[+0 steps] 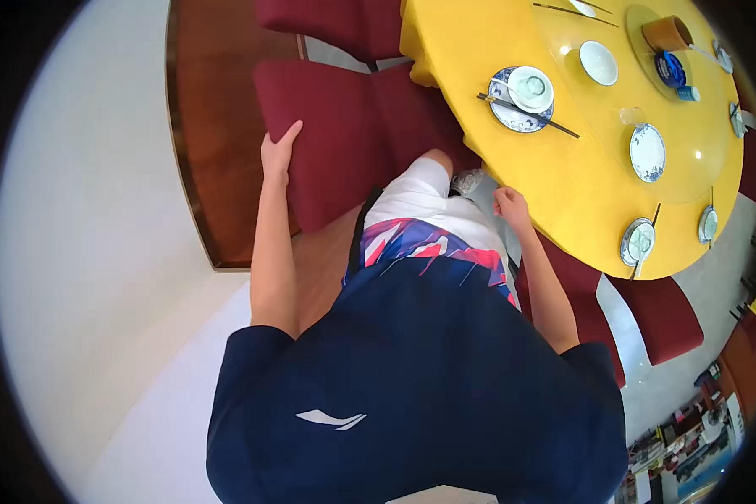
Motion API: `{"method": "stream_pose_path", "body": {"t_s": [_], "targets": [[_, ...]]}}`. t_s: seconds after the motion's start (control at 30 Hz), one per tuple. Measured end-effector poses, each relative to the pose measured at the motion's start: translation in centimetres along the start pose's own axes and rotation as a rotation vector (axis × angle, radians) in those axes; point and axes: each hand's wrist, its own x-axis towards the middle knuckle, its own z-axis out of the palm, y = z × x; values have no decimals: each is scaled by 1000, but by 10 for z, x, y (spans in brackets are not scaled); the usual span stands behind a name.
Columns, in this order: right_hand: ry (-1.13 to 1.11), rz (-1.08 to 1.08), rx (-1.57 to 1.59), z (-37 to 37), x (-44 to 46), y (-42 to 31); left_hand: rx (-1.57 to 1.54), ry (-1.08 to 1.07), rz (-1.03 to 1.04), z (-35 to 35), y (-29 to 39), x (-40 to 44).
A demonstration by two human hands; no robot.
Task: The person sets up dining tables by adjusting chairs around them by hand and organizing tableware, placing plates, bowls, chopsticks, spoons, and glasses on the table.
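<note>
Head view. The left hand [279, 155], at about 10 to 11 o'clock from the centre, is clamped on the edge of the near chair's [323, 126] back, thumb laid over the upholstery. The right hand [512, 207], toward 2 o'clock, is loosely curled beside the table [512, 164]; nothing shows in its grasp, though the inner fingers are hidden. The hands are well apart.

The near chair lies at 11 o'clock, its seat running toward the cloth's edge; how far it passes beneath cannot be told. A second chair [332, 15] stands beyond it, toward 12 o'clock; two more [573, 294] [659, 319] lie between 3 and 4 o'clock, close against the table.

Progress, as judged: the handling of the near chair appears under way and unfinished, since the grip is not yet released and the back stands clear of the table. The table seems already laid: at 1 to 2 o'clock, a plate [519, 125] carries a bowl [539, 102], with chopsticks [559, 128] across its rim. What is left seems confined to the near chair's final placing.
</note>
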Motion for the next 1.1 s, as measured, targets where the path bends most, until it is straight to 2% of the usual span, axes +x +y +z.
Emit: {"method": "stream_pose_path", "body": {"t_s": [0.07, 0.1, 0.3, 0.37, 0.4, 0.5, 0.57, 0.67, 0.7, 0.77, 0.8, 0.87, 0.9, 0.97, 1.03, 1.1], "targets": [[-17, 0, 57, 10, -10, -1, 10, -51, -23, -1, 8, -5], [25, 34, 5, 14, -39, 0, -30, -98, -65, 3, -13, -4], [-39, 55, 3, 110, -71, -33, 40, -55, 84, -6, -12, 10], [-38, 72, 50, 141, -79, -56, 145, -78, 262, -5, -19, 23], [-31, 84, 41, 158, -84, -71, 159, -90, 275, -5, -20, 26], [5, 1, 177, 205, -79, -131, 187, -102, 232, -1, -6, 22], [116, -228, 112, 234, -79, -171, 137, -105, 257, 5, -5, 22], [169, -390, -79, 268, -84, -237, 11, -125, 222, 18, 10, 11], [76, -427, -151, 273, -83, -257, -28, -124, 218, 23, 13, 6], [157, -634, -383, 290, -75, -275, -165, -174, 213, 33, 20, 0], [185, -645, -373, 294, -72, -282, -258, -219, 167, 37, 25, 0], [250, -563, -423, 297, -70, -295, -430, -342, 97, 42, 20, 3], [311, -603, -459, 301, -64, -293, -519, -415, 88, 44, 22, 13], [288, -511, -411, 303, -67, -302, -565, -506, -75, 32, 42, 10], [315, -457, -409, 302, -70, -312, -586, -580, -136, 27, 42, 15], [328, -382, -416, 301, -83, -322, -578, -746, -195, 14, 48, 28]]}}
